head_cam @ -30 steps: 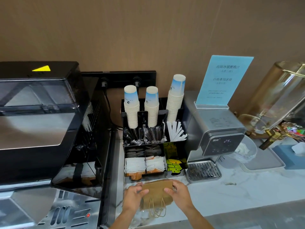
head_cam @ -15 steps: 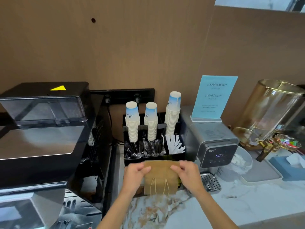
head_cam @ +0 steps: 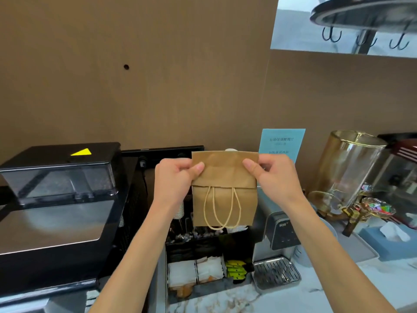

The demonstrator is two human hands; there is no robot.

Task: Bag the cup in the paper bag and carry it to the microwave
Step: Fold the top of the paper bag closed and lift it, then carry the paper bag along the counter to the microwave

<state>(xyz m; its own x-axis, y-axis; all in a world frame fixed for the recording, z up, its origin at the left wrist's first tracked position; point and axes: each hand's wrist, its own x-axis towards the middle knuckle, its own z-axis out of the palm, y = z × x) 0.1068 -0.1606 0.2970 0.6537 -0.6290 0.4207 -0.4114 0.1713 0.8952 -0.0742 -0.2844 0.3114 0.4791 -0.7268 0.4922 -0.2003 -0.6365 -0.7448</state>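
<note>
The paper bag [head_cam: 224, 193] is brown and still folded flat. It is held up in the air, in front of the black rack [head_cam: 203, 247] of cups and packets. Its two string handles [head_cam: 222, 211] hang down in loops on the near side. The left hand [head_cam: 178, 179] pinches the bag's upper left edge, with the thumb on the near face and the fingers [head_cam: 173, 164] curled shut behind. The right hand [head_cam: 269, 177] pinches the upper right edge the same way. A small bit of a white cup [head_cam: 230, 150] peeks out just above the top of the bag; the other cups are hidden behind it. White and yellow packets [head_cam: 209, 272] sit in the low part of the rack. On the left stands a big black machine [head_cam: 61, 199]. On the right of the rack is a grey water machine [head_cam: 277, 231] with a metal drip tray, and a blue sign [head_cam: 282, 143] stands on top of it. Farther right, a gold glass jar [head_cam: 347, 168] stands on the marble table [head_cam: 327, 292].
</note>
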